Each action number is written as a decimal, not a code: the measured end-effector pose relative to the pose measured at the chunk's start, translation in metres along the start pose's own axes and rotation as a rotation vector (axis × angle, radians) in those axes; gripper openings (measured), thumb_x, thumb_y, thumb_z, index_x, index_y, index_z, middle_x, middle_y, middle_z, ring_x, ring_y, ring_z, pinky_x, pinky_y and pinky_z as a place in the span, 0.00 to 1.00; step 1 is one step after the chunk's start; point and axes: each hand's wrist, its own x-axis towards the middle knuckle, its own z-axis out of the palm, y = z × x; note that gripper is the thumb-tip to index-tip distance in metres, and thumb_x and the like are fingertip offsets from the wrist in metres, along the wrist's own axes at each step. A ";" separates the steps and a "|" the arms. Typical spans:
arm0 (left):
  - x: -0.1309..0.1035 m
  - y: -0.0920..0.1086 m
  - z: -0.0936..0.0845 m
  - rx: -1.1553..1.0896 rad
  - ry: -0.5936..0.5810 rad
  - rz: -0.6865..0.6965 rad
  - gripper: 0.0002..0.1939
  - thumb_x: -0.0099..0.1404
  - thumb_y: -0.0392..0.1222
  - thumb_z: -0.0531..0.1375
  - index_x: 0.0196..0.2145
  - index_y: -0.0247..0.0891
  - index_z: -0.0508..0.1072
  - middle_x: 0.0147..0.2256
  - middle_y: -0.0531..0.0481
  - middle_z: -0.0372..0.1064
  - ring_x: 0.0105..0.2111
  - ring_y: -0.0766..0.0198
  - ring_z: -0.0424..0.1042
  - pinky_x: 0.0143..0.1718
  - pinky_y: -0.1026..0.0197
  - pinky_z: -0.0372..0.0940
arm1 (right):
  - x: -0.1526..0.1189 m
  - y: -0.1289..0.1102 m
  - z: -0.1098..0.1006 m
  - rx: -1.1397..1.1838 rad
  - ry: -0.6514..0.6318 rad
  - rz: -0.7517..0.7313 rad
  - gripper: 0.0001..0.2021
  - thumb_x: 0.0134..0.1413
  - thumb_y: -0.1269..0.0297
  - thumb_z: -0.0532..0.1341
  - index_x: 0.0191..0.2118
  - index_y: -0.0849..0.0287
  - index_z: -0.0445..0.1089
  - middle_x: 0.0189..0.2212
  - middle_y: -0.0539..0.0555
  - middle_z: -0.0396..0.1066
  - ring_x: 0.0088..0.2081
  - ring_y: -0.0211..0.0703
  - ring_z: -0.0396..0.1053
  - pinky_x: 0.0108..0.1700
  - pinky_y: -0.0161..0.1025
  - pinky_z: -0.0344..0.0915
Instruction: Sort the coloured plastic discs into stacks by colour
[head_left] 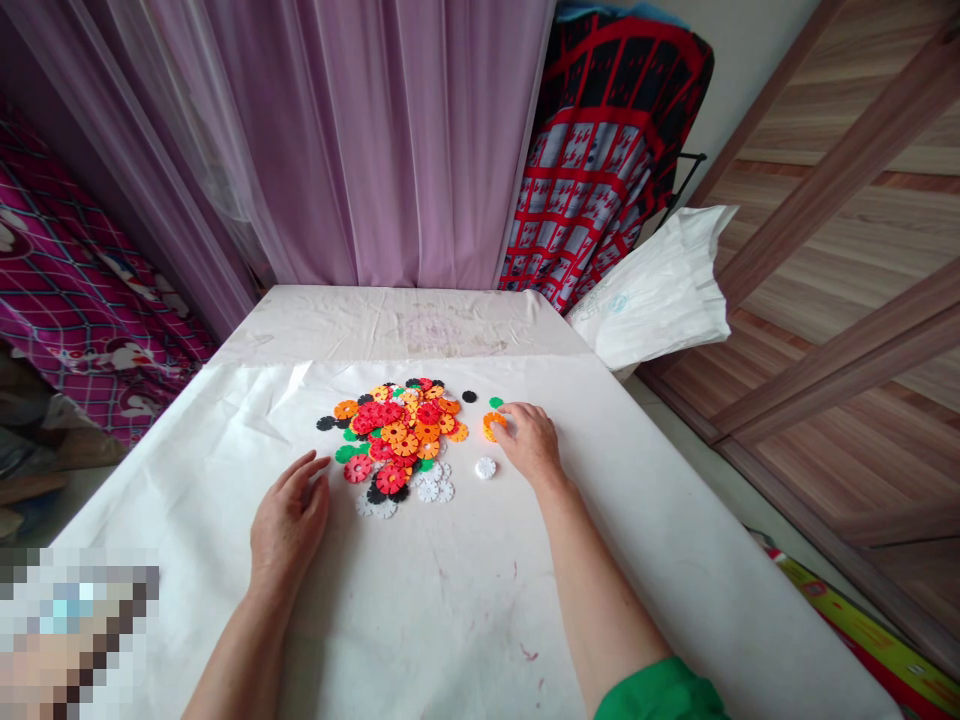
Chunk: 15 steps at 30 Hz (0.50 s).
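A heap of notched plastic discs (401, 430) in red, orange, yellow, green, black and white lies on the white-covered table (420, 620). My right hand (529, 440) is to the right of the heap, its thumb and fingers around an orange disc stack (493, 427) on the table. Just beyond it lies a green disc (496, 402), and a black disc (469, 397) is farther left. Nearer to me sits a white disc stack (486, 468). My left hand (291, 520) rests on the table left of the heap, fingers apart and holding nothing.
A white bag (652, 290) stands at the table's far right corner. Purple curtains (390, 140) hang behind the table, with a red and black patterned cloth (585, 170) beside them. Wooden doors (847, 250) are on the right. A pixelated area covers the lower left corner.
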 end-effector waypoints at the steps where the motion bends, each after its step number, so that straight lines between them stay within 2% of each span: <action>1: 0.000 0.000 0.000 -0.004 0.005 0.006 0.16 0.60 0.46 0.55 0.42 0.46 0.80 0.53 0.51 0.74 0.32 0.64 0.75 0.31 0.63 0.69 | 0.000 -0.002 0.001 -0.010 -0.022 -0.024 0.15 0.57 0.63 0.60 0.50 0.54 0.72 0.51 0.56 0.73 0.51 0.48 0.66 0.51 0.43 0.61; 6: 0.000 0.000 0.000 -0.007 0.011 0.000 0.15 0.60 0.46 0.56 0.41 0.47 0.80 0.52 0.52 0.74 0.31 0.64 0.74 0.31 0.63 0.69 | 0.000 -0.011 0.005 -0.053 -0.123 -0.099 0.21 0.58 0.61 0.60 0.58 0.51 0.68 0.58 0.57 0.66 0.58 0.51 0.61 0.54 0.47 0.59; 15: 0.000 0.001 0.000 0.002 0.005 -0.008 0.16 0.61 0.46 0.55 0.41 0.47 0.80 0.52 0.52 0.74 0.31 0.64 0.75 0.31 0.63 0.69 | 0.001 -0.008 0.006 -0.040 -0.154 -0.042 0.15 0.61 0.61 0.57 0.52 0.51 0.72 0.52 0.54 0.73 0.55 0.49 0.64 0.52 0.45 0.57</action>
